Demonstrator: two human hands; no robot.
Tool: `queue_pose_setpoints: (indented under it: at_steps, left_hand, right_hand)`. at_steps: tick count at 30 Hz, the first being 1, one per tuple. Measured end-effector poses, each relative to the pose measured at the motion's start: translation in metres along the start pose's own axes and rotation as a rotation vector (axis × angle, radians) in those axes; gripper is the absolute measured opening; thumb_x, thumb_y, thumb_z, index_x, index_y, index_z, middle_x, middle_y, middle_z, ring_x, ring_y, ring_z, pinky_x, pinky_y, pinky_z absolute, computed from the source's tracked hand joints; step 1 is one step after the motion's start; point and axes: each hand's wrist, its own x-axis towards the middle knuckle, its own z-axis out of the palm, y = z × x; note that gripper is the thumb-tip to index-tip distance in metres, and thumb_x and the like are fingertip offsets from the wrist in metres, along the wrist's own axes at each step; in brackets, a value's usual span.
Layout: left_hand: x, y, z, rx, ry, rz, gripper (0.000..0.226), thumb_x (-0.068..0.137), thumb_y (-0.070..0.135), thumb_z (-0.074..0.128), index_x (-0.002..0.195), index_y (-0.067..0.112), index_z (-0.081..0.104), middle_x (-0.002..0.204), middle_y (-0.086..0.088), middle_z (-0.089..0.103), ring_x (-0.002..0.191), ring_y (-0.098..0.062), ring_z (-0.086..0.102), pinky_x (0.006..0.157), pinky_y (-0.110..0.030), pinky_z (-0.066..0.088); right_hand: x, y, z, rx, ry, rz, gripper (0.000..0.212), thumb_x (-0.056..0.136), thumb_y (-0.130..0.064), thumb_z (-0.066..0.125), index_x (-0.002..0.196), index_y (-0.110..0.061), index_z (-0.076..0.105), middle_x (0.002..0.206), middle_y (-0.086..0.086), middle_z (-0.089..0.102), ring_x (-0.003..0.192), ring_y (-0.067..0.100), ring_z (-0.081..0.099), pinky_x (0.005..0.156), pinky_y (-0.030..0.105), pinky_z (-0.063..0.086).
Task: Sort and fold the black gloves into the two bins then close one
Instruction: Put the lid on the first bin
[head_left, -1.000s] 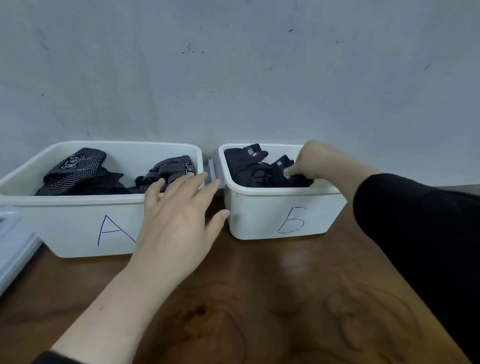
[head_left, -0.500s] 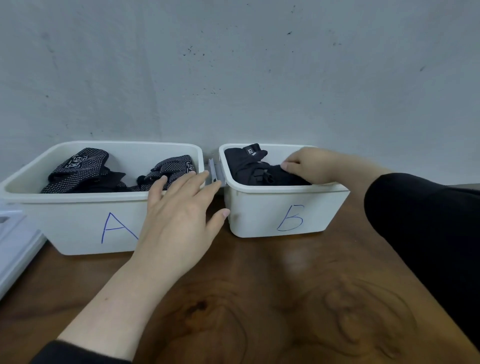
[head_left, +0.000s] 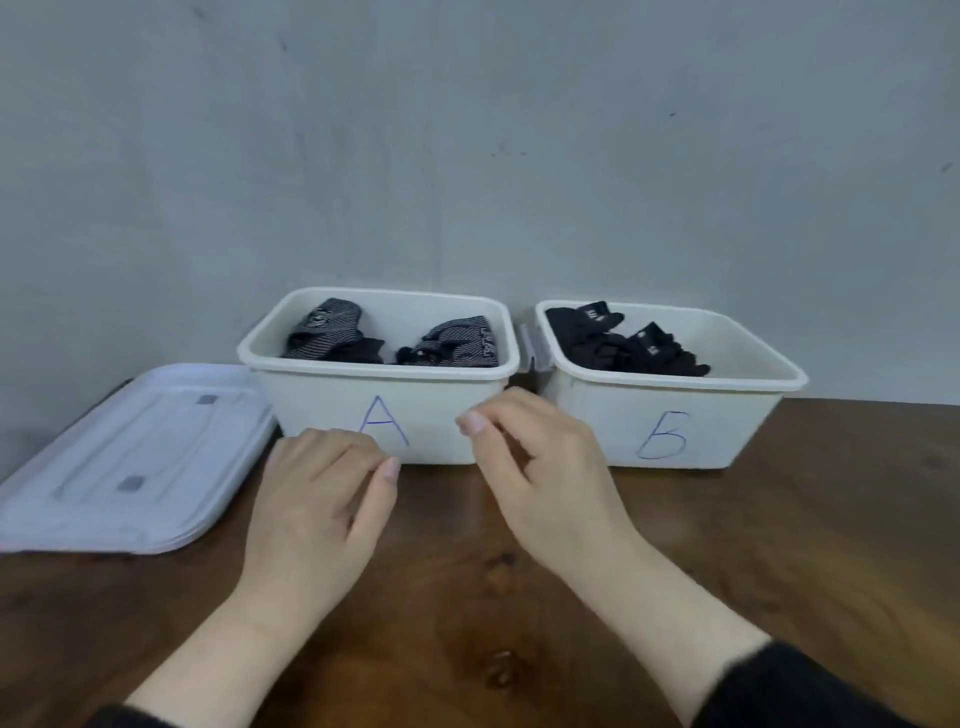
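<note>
White bins (head_left: 379, 376), dotted and plain black gloves (head_left: 623, 340)

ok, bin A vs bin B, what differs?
Bin A holds dotted black gloves; bin B holds plain black gloves. A stands left, next to the lid; B stands right. A's gloves sit in two clumps; B's bunch at its left end. Both are white, open, hand-lettered in blue.
</note>
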Motion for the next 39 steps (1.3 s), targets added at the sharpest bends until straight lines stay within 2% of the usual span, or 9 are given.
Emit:
queue_pose_setpoints:
  at_steps: [3,6,8,12,15,18,23,29,39]
  left_hand:
    - [-0.023,-0.031,-0.039,0.059,-0.01,-0.096,0.03,0.098,0.03,0.05,0.083,0.013,0.07,0.085,0.004,0.065,0.081,-0.019,0.055,0.076,-0.037,0.041]
    - [-0.044,-0.07,-0.073,0.148,-0.059,-0.216,0.031,0.096,0.037,0.049,0.087,0.016,0.07,0.088,0.005,0.066,0.083,-0.019,0.056,0.078,-0.037,0.043]
    - [-0.053,-0.095,-0.09,0.216,-0.118,-0.308,0.033,0.094,0.041,0.051,0.095,0.017,0.073,0.097,0.003,0.068,0.09,-0.021,0.061,0.082,-0.043,0.049]
    - [-0.069,-0.126,-0.109,0.294,-0.332,-0.472,0.034,0.092,0.041,0.067,0.12,0.023,0.071,0.129,0.004,0.065,0.123,-0.019,0.056,0.106,-0.044,0.04]
    - [-0.077,-0.139,-0.112,0.302,-0.472,-0.52,0.036,0.095,0.04,0.064,0.129,0.029,0.066,0.135,0.012,0.059,0.128,-0.013,0.05,0.109,-0.036,0.03]
    - [-0.076,-0.141,-0.112,0.334,-0.411,-0.529,0.021,0.097,0.034,0.063,0.115,0.03,0.07,0.122,0.013,0.064,0.118,-0.013,0.054,0.105,-0.036,0.03]
    - [-0.073,-0.143,-0.109,0.339,-0.323,-0.511,0.003,0.095,0.028,0.067,0.095,0.029,0.07,0.105,0.014,0.061,0.105,-0.012,0.056,0.103,-0.036,0.027]
    - [-0.072,-0.143,-0.111,0.173,-0.34,-0.625,0.01,0.092,0.029,0.071,0.085,0.033,0.064,0.1,0.017,0.062,0.1,-0.006,0.055,0.11,-0.034,0.023]
    - [-0.066,-0.14,-0.11,0.173,-0.253,-0.595,0.018,0.101,0.019,0.055,0.089,0.031,0.057,0.099,0.014,0.058,0.094,-0.01,0.053,0.11,-0.037,0.027]
  right_hand:
    - [-0.038,-0.027,0.06,0.131,-0.104,0.085,0.024,0.104,-0.031,0.049,0.101,-0.022,0.071,0.099,-0.017,0.064,0.098,0.004,0.061,0.082,0.024,0.05]
    - [-0.054,-0.053,0.115,0.169,-0.234,0.157,0.028,0.104,-0.039,0.046,0.124,-0.032,0.065,0.124,-0.025,0.058,0.121,-0.004,0.052,0.1,0.024,0.048]
    - [-0.053,-0.065,0.139,0.137,-0.349,0.17,0.039,0.105,-0.043,0.043,0.142,-0.037,0.051,0.146,-0.026,0.044,0.137,-0.008,0.036,0.116,0.022,0.035]
    - [-0.044,-0.077,0.171,0.061,-0.538,0.135,0.052,0.107,-0.044,0.036,0.158,-0.038,0.026,0.165,-0.024,0.015,0.15,-0.006,0.011,0.122,0.022,0.011]
    - [-0.044,-0.08,0.187,-0.06,-0.62,0.119,0.057,0.108,-0.046,0.029,0.161,-0.036,0.011,0.168,-0.019,0.001,0.154,0.0,-0.001,0.12,0.028,0.003]
    - [-0.044,-0.08,0.193,-0.123,-0.63,0.103,0.058,0.108,-0.047,0.027,0.162,-0.036,0.008,0.169,-0.017,-0.001,0.154,0.001,-0.003,0.125,0.032,0.004]
    - [-0.042,-0.08,0.184,0.039,-0.508,0.181,0.053,0.108,-0.04,0.038,0.159,-0.034,0.025,0.166,-0.021,0.012,0.152,-0.003,0.009,0.125,0.027,0.014]
    - [-0.042,-0.072,0.179,0.059,-0.418,0.255,0.049,0.107,-0.04,0.042,0.155,-0.034,0.036,0.163,-0.022,0.023,0.145,-0.01,0.019,0.118,0.017,0.017]
    - [-0.043,-0.073,0.182,-0.003,-0.487,0.241,0.048,0.106,-0.045,0.04,0.154,-0.037,0.038,0.164,-0.022,0.023,0.15,0.007,0.027,0.122,0.03,0.025]
